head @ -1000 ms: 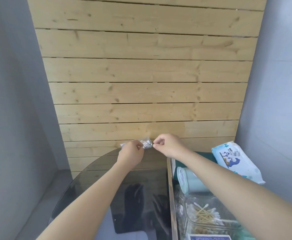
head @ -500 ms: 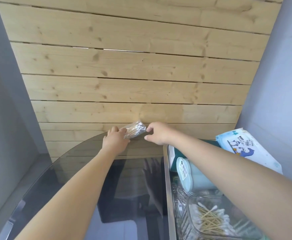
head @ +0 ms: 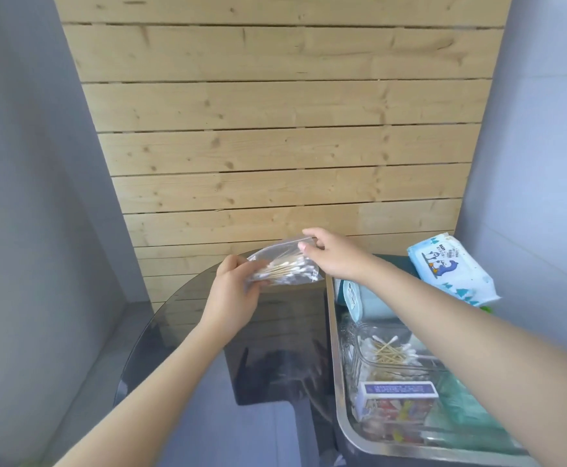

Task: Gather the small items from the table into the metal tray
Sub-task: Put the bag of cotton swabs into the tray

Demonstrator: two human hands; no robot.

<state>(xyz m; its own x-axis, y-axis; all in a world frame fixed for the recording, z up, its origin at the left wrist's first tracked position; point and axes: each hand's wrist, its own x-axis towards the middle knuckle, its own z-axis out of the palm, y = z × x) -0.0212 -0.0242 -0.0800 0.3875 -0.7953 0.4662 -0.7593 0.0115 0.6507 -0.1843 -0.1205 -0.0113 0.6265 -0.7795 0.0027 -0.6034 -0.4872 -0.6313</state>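
Grey wall (head: 22, 197) at 9 o'clock, pine plank panel (head: 275, 129) filling 12 o'clock. Dark glass table (head: 187, 318) round-edged, reflective, spans lower centre.

Left hand (head: 233, 294) just left of centre, raised above the table. Fingers curled narrow, thumb and fingertips pinched on the left end of a clear zip bag of cotton swabs (head: 283, 266). Palm faces away from the camera, forearm comes in from 7 o'clock.

The bag is held in the air between both hands, roughly level, tilted up slightly toward its right end. Wooden sticks with white tips bunched inside. It hangs over the far table edge, just left of the tray's far-left corner, not touching table or tray.

Right hand (head: 334, 256) at centre, slightly toward 1 o'clock. Thumb and index finger pinched on the bag's upper right corner along the seal strip, other fingers loosely bent. Forearm comes in from 4 o'clock, crossing over the tray.

Metal tray (head: 334, 348) at 4 to 5 o'clock, left rim running alongside the table edge. Inside: teal cylinder container (head: 364, 298) lying on its side at the far end, clear box of loose cotton swabs (head: 389, 352) mid-tray, small colourful carton (head: 398, 404) at the near end, green-tinted plastic partly hidden under the forearm. Wet wipes pack (head: 450, 269) at 2 o'clock, white and blue, propped at the tray's far right; whether it sits inside, cannot tell.
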